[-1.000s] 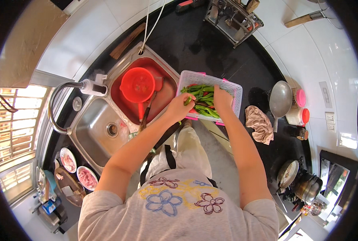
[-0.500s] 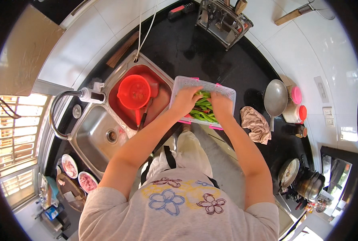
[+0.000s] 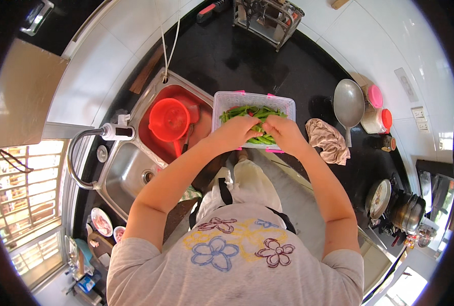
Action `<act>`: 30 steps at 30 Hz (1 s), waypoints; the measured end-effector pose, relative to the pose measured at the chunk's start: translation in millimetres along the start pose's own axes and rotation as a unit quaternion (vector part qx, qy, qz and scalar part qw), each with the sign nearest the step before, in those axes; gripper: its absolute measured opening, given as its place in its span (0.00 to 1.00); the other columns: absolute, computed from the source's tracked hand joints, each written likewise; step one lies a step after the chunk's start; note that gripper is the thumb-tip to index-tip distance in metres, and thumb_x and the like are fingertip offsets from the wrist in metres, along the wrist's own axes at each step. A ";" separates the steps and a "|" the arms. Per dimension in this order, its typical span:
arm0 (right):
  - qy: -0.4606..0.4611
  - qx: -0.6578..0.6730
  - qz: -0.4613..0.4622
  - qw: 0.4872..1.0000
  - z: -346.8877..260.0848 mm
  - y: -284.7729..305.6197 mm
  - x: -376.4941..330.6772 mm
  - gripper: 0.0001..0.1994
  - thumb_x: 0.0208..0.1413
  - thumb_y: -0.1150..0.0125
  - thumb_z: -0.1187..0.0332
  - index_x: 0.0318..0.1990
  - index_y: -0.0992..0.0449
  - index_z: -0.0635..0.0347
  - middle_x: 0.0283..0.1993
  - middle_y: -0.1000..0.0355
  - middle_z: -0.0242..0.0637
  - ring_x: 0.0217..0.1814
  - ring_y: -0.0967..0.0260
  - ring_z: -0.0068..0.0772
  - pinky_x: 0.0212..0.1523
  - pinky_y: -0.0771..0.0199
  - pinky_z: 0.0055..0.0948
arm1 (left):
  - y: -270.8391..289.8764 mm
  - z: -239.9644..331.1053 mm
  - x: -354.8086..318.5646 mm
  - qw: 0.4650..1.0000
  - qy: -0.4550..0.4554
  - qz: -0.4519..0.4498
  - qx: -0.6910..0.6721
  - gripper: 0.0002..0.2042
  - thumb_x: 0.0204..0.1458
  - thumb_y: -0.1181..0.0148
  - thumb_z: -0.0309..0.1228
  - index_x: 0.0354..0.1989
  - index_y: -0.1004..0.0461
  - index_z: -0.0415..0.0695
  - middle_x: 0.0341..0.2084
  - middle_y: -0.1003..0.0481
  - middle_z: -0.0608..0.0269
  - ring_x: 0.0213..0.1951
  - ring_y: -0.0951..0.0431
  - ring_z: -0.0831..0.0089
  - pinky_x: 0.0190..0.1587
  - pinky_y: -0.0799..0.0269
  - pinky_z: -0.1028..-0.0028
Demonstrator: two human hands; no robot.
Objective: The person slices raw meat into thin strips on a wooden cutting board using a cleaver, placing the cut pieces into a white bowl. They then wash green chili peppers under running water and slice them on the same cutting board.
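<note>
A clear plastic box (image 3: 219,104) with pink clips stands at the counter's front edge, holding many long green peppers (image 3: 244,111) and a little red among them. Over the box, my left hand (image 3: 236,133) has its fingers pinched together. Close beside it, my right hand (image 3: 285,134) is closed in a similar pinch. A bit of green pepper (image 3: 258,127) shows between the fingertips of both hands; most of it is hidden by the fingers.
Left of the box is a steel double sink (image 3: 199,88) with a red basin (image 3: 158,102) and a red long-handled scoop (image 3: 170,118). To the right lie a crumpled cloth (image 3: 327,143) and a metal ladle-like pan (image 3: 349,102). A wire rack (image 3: 275,25) stands at the back.
My hands have come up out of the peppers and closer together above the box. The peppers now spread across the far side of the box. The whole view has shifted slightly.
</note>
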State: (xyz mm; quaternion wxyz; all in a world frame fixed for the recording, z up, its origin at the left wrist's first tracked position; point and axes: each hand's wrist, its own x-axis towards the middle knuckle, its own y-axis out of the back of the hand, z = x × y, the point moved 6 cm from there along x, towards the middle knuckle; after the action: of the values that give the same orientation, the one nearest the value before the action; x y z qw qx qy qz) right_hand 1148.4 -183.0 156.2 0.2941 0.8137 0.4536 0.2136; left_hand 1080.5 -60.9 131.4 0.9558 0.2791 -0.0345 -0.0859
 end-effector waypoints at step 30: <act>-0.181 -0.117 0.092 0.972 178.0 -0.3 -21.4 0.16 0.56 0.44 0.59 0.30 0.27 0.66 0.26 0.29 0.53 0.27 0.30 0.53 0.29 0.33 0.42 | 23.5 -113.0 -98.0 0.856 0.333 0.395 0.005 0.17 0.35 0.36 0.29 0.37 0.25 0.40 0.30 0.23 0.44 0.37 0.22 0.48 0.40 0.27 0.57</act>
State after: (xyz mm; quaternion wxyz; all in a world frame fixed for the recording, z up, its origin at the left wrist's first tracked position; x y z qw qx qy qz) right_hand 1246.9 -252.0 23.2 0.4433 0.8372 0.2880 0.1406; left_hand 1000.5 36.2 47.2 0.8625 0.2588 0.1778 0.3968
